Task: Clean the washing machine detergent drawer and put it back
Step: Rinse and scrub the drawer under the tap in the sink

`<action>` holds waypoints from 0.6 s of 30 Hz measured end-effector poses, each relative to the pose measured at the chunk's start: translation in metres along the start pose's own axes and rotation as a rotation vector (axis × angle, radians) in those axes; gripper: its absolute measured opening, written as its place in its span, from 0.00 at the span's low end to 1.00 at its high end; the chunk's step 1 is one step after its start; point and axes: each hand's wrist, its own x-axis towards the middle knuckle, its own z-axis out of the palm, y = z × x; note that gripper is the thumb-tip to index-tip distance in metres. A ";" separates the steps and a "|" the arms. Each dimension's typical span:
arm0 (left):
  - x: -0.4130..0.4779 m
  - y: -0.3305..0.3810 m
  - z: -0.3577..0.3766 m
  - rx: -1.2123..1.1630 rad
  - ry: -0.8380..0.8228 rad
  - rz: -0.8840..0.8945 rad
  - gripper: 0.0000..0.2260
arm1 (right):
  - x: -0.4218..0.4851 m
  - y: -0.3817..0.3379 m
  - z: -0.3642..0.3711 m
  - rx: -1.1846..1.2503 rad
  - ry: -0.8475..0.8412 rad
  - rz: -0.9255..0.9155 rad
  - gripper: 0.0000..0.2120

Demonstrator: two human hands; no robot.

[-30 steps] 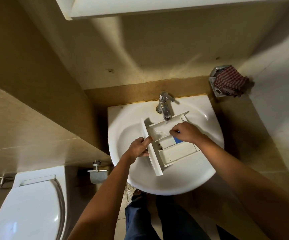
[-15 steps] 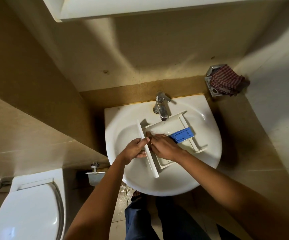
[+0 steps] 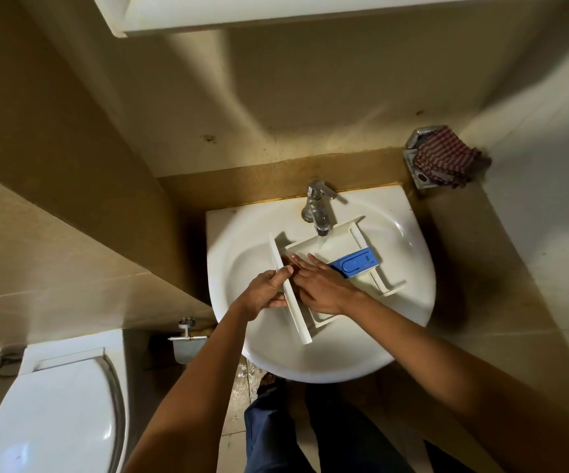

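Head view: my right hand (image 3: 324,285) has slid off the blue insert (image 3: 354,264), now uncovered, into the front compartment of the detergent drawer (image 3: 327,244). Its fingers (image 3: 301,264) are straight and together, pressed flat just behind the front panel (image 3: 296,312). My left hand (image 3: 266,293) still pinches that panel, steadying the drawer where it lies in the sink (image 3: 344,363) under the tap (image 3: 317,206). I judge the scrubbing is going compartment by compartment; rinsing and refitting remain.

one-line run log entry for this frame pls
step: cleaning | drawer: in sink, rear under tap | left hand: grips drawer front | right hand: flat inside drawer | blue insert: on drawer
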 end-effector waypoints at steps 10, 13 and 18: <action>0.000 0.003 0.013 0.040 0.089 0.002 0.24 | 0.001 0.019 -0.007 -0.116 -0.038 0.057 0.26; 0.000 0.006 0.013 0.048 0.135 -0.013 0.24 | 0.009 0.009 -0.002 -0.049 -0.023 0.160 0.26; 0.001 0.008 0.015 0.091 0.157 -0.002 0.28 | -0.004 0.004 0.011 0.107 0.137 0.300 0.22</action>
